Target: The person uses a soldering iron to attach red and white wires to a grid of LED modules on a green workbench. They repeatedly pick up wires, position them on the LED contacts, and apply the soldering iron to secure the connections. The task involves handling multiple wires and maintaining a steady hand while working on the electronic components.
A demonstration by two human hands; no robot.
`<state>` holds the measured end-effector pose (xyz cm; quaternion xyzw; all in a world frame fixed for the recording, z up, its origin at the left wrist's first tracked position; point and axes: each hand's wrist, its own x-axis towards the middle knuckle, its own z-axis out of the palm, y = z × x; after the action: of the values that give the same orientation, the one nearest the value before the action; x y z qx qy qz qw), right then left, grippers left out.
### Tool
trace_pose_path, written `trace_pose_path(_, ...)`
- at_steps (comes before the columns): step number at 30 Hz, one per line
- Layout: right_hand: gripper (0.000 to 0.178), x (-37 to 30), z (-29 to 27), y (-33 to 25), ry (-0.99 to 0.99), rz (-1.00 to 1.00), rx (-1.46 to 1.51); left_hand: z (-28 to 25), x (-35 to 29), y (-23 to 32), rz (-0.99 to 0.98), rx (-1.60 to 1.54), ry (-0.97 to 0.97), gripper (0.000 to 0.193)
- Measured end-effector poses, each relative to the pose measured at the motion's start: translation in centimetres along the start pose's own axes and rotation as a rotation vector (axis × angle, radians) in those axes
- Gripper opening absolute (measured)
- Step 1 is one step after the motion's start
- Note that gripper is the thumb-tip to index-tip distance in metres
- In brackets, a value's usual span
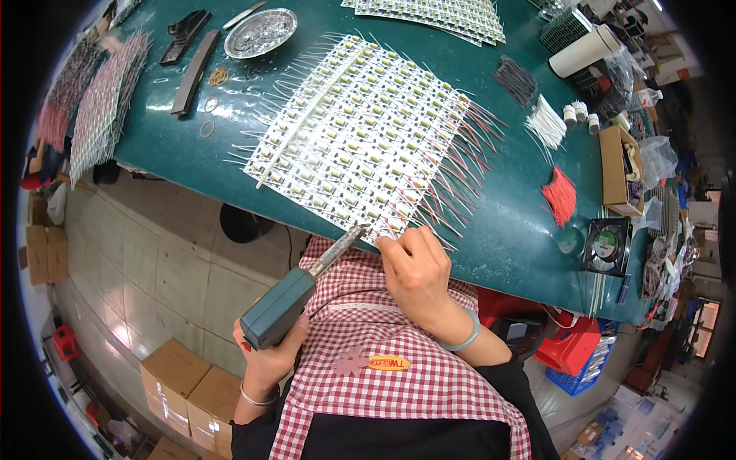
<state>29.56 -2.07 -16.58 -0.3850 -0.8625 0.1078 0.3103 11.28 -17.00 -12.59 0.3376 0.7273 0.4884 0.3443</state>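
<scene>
My left hand (280,349) is wrapped around the grip of a dark green soldering gun (280,307). Its metal tip meets the near corner of a large white circuit board panel (337,142), which carries rows of small yellowish components. Beside the tip, my right hand (418,268) is closed in a pinch at the panel's near edge; its fingertips hide what they hold. Red wires (452,184) stick out along the panel's right side, and thin pale wires fringe its left side. A pale strip (307,115) lies lengthwise across the panel.
Around the panel on the green table (498,238) lie a metal dish (261,34), black wires (514,80), white wires (547,123) and red wires (560,197). A small fan (607,245) and a cardboard box (619,170) stand right. More wired panels (111,107) hang over the left edge.
</scene>
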Motion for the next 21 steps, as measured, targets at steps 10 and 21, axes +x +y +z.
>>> trace_pose_path(10,0.012,0.0,-4.1,0.6,-0.069,0.116,0.158,0.3,0.8,-0.5,-0.129,-0.137,0.072,0.030)
trace_pose_path(21,0.008,4.8,-10.6,21.8,0.237,0.224,-0.187,2.5,6.1,0.7,-0.106,-0.563,0.135,0.043)
